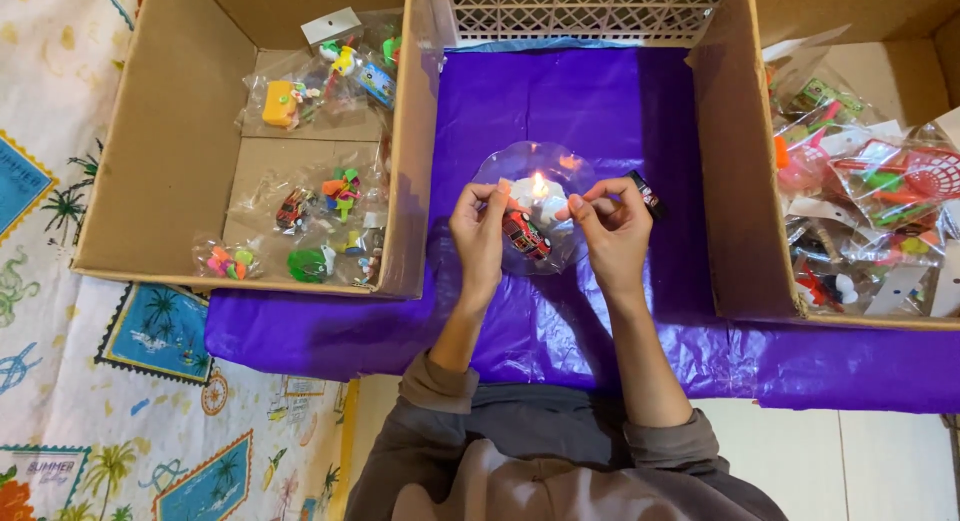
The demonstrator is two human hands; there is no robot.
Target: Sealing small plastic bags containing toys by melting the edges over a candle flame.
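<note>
My left hand (pixel 478 233) and my right hand (pixel 612 231) hold a clear plastic bag (pixel 540 243) between them, pinching its upper edge at each side. Inside the bag lies a small red toy car (pixel 525 235). Right behind the bag's top edge burns a white candle (pixel 540 191) with a lit flame, standing on a clear round dish (pixel 520 161). All of this is over a purple plastic sheet (pixel 560 321). A small black lighter (pixel 646 193) lies just right of my right hand.
A cardboard box (pixel 170 141) at left holds several sealed bags of small toys. Another cardboard box (pixel 740 181) at right is filled with more toy bags. A white lattice crate (pixel 580 11) stands at the back. A patterned cloth (pixel 90 401) covers the floor.
</note>
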